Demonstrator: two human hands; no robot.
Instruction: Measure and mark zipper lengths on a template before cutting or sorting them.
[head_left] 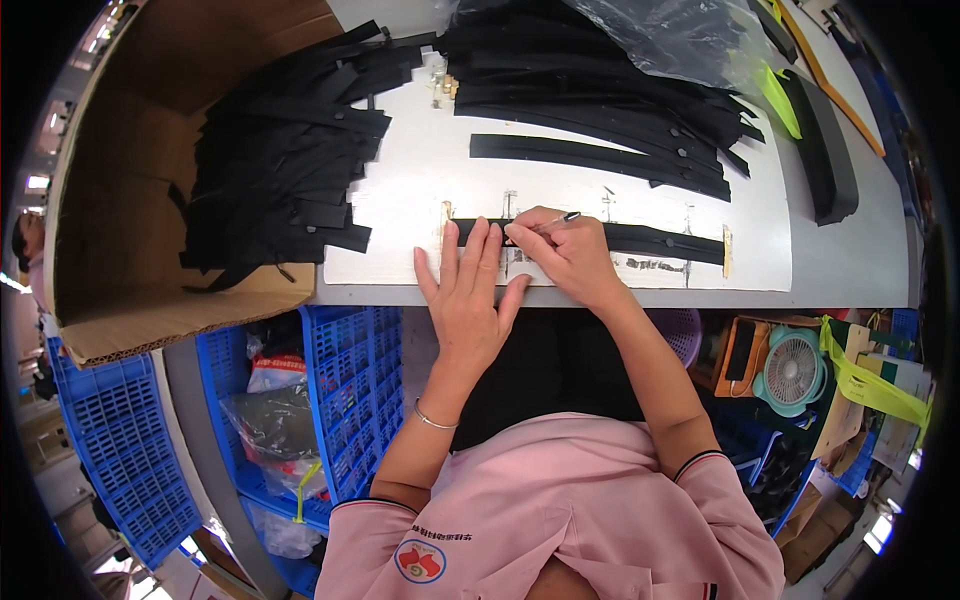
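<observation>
A black fabric strip (665, 243) lies lengthwise on a white board (410, 185) with dark marks and tape-like bits along it. My left hand (468, 300) rests flat over the strip's left part, fingers spread and pressing on it. Close beside it, my right hand (577, 262) pinches a slim pen (571, 216), its tip down at the strip near my left fingers. Farther back another black strip (560, 150) lies apart at its left end, and beyond it is a stack of black strips (580, 85).
At the left, a heap of black strips (280, 150) spills from a cardboard box (120, 170). Clear plastic sheeting (680, 40) covers part of the back stack. A long black block (822, 150) lies at right. Below the table are blue crates (345, 400) and a small fan (792, 368).
</observation>
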